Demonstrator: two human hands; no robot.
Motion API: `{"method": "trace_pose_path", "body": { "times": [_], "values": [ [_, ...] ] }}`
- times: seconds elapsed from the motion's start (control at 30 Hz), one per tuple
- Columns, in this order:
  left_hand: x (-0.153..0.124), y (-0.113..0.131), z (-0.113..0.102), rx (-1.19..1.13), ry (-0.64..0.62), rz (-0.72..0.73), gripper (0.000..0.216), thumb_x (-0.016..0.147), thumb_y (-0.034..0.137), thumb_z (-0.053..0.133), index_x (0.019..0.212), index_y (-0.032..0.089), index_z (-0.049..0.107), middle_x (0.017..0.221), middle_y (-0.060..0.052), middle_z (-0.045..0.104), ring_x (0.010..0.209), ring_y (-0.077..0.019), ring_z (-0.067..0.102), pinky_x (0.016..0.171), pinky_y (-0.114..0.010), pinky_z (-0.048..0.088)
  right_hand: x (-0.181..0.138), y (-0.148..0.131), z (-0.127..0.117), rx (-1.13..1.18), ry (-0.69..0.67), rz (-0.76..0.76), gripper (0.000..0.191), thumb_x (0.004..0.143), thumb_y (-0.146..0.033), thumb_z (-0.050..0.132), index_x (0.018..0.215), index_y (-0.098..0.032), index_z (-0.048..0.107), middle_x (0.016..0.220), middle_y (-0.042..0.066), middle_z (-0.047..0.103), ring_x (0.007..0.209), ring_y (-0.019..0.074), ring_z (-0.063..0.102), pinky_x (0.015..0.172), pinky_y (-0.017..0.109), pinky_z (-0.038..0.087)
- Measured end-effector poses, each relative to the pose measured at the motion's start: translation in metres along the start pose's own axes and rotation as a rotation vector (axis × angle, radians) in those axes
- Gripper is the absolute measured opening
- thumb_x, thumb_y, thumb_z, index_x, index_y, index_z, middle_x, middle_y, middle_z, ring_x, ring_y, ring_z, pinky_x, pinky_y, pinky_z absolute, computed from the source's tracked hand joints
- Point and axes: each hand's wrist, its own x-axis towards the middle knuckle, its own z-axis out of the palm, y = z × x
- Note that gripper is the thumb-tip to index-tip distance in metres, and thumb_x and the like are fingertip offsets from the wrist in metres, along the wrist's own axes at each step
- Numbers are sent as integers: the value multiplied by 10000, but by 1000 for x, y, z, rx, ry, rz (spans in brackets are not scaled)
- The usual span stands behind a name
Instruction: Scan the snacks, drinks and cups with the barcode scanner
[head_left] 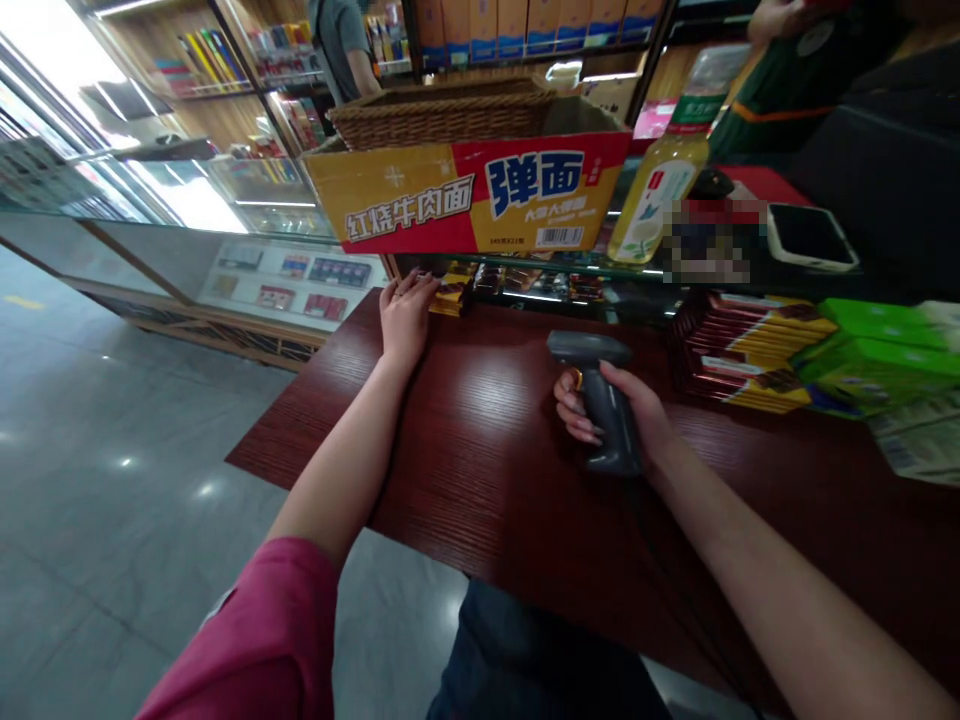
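Note:
My right hand [619,405] is wrapped round the handle of a dark grey barcode scanner [600,385], held upright over the dark red wooden counter [480,450]. My left hand [405,315] lies flat on the counter's far edge, fingers stretched out, holding nothing, next to small yellow and brown packets [457,292]. Above them a yellow and red cardboard box [472,195] with a wicker basket [450,112] in it rests on the glass counter top.
A yellow drink bottle [664,180] and a phone [810,237] sit on the glass top at right. Stacked packets [750,350] and green packs [885,350] lie on the counter's right side. A person [341,45] stands by the shelves behind. Grey tiled floor lies to the left.

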Motion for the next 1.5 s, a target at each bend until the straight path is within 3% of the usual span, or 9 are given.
{"method": "trace_pose_path", "body": {
  "times": [0.1, 0.2, 0.33, 0.47, 0.6, 0.83, 1.2, 1.37, 1.5],
  "values": [
    [-1, 0, -10, -97, 130, 43, 301, 1052, 276, 495, 1232, 312, 733, 1295, -1, 754, 1330, -214, 636, 1208, -454, 354, 1, 2, 3, -19, -1, -18, 360, 863, -515, 702, 871, -157, 665, 744, 14, 510, 514, 111, 426, 396, 231, 403],
    [-6, 22, -18, -254, 139, 38, 303, 1037, 326, 546, 1281, 310, 726, 1259, -14, 770, 1178, -209, 720, 1091, -374, 484, -4, 4, 3, -32, 9, -20, 350, 873, -508, 697, 891, -160, 665, 761, 8, 518, 482, 96, 421, 364, 215, 385],
    [-16, 68, -18, -567, 2, -77, 314, 981, 400, 644, 1242, 275, 763, 1208, -18, 788, 1078, -220, 752, 933, -314, 573, -10, 8, 5, -46, -1, -13, 350, 881, -512, 695, 912, -167, 650, 774, 2, 536, 451, 86, 437, 334, 209, 396],
    [-25, 98, -8, -868, -265, -184, 339, 932, 431, 693, 1151, 198, 807, 1086, -63, 817, 957, -228, 767, 806, -310, 590, -14, 12, 9, -79, -34, 26, 392, 865, -548, 717, 885, -161, 655, 749, -1, 560, 418, 85, 461, 311, 212, 403],
    [-32, 108, -2, -911, -431, -240, 327, 878, 402, 744, 1090, 166, 825, 1028, -86, 823, 862, -209, 762, 730, -293, 572, -16, 16, 13, -135, 7, 44, 398, 840, -538, 759, 862, -154, 656, 739, 2, 589, 405, 92, 502, 295, 209, 397],
    [-34, 103, 9, -835, -482, -228, 296, 888, 385, 734, 1069, 171, 830, 980, -78, 826, 843, -212, 762, 722, -303, 588, -14, 19, 14, -207, 68, 62, 386, 859, -533, 748, 801, -166, 640, 662, 1, 596, 384, 99, 504, 290, 212, 412],
    [-36, 97, 9, -958, -442, -339, 391, 826, 456, 785, 1067, 151, 824, 1002, -92, 823, 860, -221, 760, 725, -299, 596, -20, 17, 8, -103, 40, 11, 417, 846, -564, 748, 832, -159, 652, 694, -1, 605, 406, 88, 488, 325, 213, 441],
    [-38, 110, -4, -868, -194, -298, 397, 867, 485, 756, 1110, 177, 815, 1104, -88, 811, 995, -238, 765, 855, -313, 607, -58, 10, -12, -47, 58, -44, 426, 834, -567, 757, 880, -155, 659, 725, -3, 601, 470, 102, 526, 377, 216, 472],
    [-42, 146, -4, -716, -36, -137, 318, 942, 437, 691, 1141, 215, 801, 1146, -50, 805, 1057, -227, 765, 960, -338, 599, -113, 1, -37, -32, 110, -84, 413, 852, -560, 735, 928, -163, 650, 742, 2, 600, 491, 115, 535, 398, 229, 481]
  ]
}}
